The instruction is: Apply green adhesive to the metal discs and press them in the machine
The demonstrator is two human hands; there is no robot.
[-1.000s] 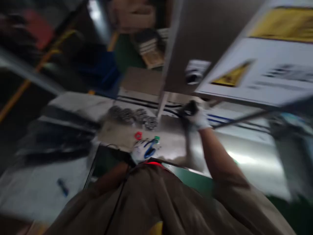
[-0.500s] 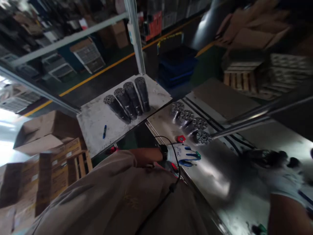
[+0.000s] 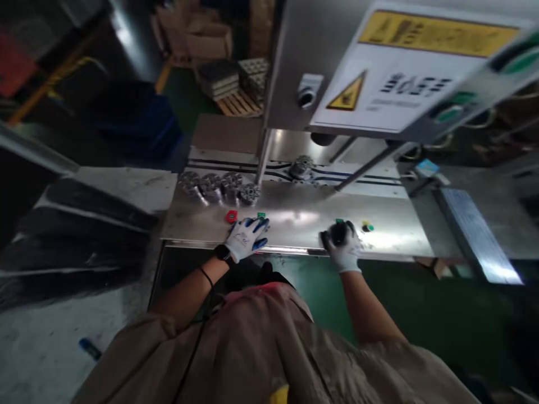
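Observation:
My left hand, in a white glove with blue fingertips, rests with its fingers apart on the steel bench, by a green button. A red button is just left of it. My right hand, in a white glove with dark fingertips, lies on the bench's front edge by another green button; its fingers are spread and hold nothing visible. Several toothed metal parts stand at the bench's left. One more metal part sits farther back, under the machine.
The machine's panel with a warning label hangs over the bench on metal rods. Long dark cylinders lie on the white table at left, with a blue marker. A metal bar is at right.
The view has swung right, bringing the machine panel and my whole right hand into sight. My left hand is still near the red button, now with its fingers at the green one.

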